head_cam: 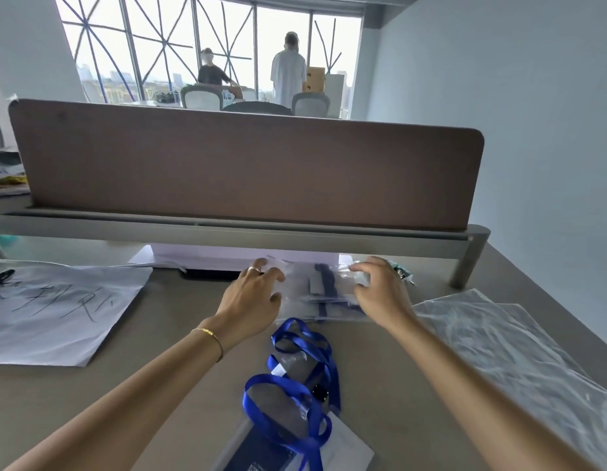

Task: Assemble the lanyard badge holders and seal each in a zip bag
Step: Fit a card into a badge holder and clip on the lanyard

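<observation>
Reaching forward across the grey-brown desk (179, 351), we are working both hands at a stack of clear plastic zip bags holding dark-blue lanyards (320, 294), lying toward twelve o'clock just below the grey metal rail (227, 229) of the brown fabric desk divider (244, 168). Our left hand (253, 297), wearing a thin ring and a gold chain bracelet (210, 336) at the wrist, is touching the stack's left edge with fingers curled; whether it is actually gripping a bag we cannot tell. Our right hand (380, 288) is curling over the stack's right edge, fingertips on the plastic, and we cannot tell whether it is pinching it. The two hands are sitting apart, with the bags between them.

Closer to us, at six o'clock, a bright blue ribbon lanyard (295, 389) is lying looped and loose over a clear badge holder with a dark card inside (261, 457). At three to four o'clock, large crinkled clear plastic sheets (499, 351) are spreading across the desk's right side. At nine o'clock, a white plastic bag with black handwriting (61, 311) is lying flat, a black pen (1, 278) at its far left corner. Beyond the divider, two people (288, 73) are standing at a tall window with criss-crossed bracing (159, 45).
</observation>
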A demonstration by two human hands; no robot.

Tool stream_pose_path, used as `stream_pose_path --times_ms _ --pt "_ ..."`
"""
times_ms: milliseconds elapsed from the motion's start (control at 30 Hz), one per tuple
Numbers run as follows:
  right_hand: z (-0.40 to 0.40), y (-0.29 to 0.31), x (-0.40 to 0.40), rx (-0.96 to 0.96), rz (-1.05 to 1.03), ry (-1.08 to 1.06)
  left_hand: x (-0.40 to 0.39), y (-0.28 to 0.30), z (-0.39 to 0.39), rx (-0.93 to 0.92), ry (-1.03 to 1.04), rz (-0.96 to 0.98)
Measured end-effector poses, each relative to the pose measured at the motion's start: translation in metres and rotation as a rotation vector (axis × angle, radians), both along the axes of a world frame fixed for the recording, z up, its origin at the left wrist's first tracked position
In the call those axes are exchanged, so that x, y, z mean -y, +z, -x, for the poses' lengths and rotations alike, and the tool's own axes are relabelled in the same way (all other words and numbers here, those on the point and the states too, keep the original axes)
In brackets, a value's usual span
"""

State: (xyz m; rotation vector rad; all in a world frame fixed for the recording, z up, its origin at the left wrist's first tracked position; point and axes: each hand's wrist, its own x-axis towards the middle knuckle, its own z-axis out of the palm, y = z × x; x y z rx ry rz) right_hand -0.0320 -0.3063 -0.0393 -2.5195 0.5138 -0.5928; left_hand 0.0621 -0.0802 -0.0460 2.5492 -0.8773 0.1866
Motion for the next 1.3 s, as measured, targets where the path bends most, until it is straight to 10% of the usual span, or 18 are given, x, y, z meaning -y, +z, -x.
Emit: stream_pose_path --times_ms 500,767,1300 --pt "0.097 0.015 -0.084 0.023 0.044 0.389 -0.068 0.039 0.113 -0.011 -0.107 -0.099" --pt "0.126 0.012 -0.097 -0.052 0.015 0.436 -0.108 0.033 0.193 -0.133 -0.132 -0.451" --pt "0.082 0.011 -0.099 -0.107 0.018 0.366 -0.129 0.026 0.122 -0.582 -0.163 -0.17"
